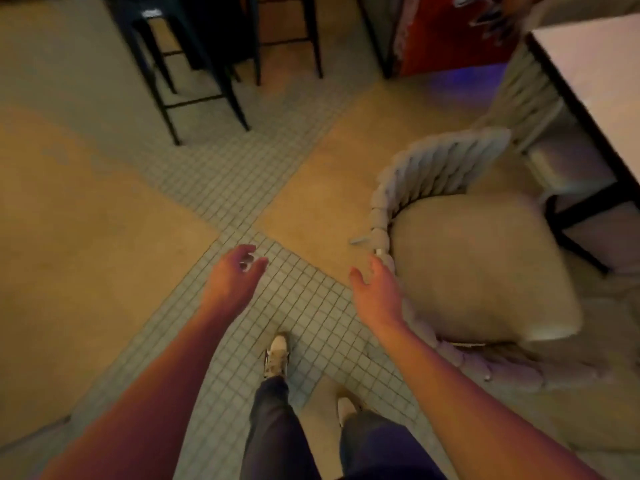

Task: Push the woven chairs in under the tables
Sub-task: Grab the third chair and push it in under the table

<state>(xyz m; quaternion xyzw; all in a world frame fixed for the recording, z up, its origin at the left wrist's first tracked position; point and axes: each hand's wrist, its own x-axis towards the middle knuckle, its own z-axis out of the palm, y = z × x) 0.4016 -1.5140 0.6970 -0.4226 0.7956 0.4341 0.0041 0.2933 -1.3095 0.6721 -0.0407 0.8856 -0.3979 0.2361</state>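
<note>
A grey woven chair (pixel 433 174) with a beige seat cushion (pixel 481 268) stands at the right, pulled out from a white-topped table (pixel 595 74) with black legs. The chair's thick woven back curves around the cushion's left and near sides. My right hand (pixel 377 292) hovers open right beside the woven back's near-left part, fingers spread, holding nothing. Over the tiled floor further left, my left hand (pixel 235 275) is open too, well away from the chair. A second woven chair (pixel 526 88) shows partly behind the table's edge.
Black metal stools (pixel 194 74) stand at the top left. A red cabinet (pixel 446 32) is at the top right. The floor has tan panels crossed by bands of small grey tiles (pixel 242 168). My feet and dark trousers (pixel 277 410) are at the bottom centre.
</note>
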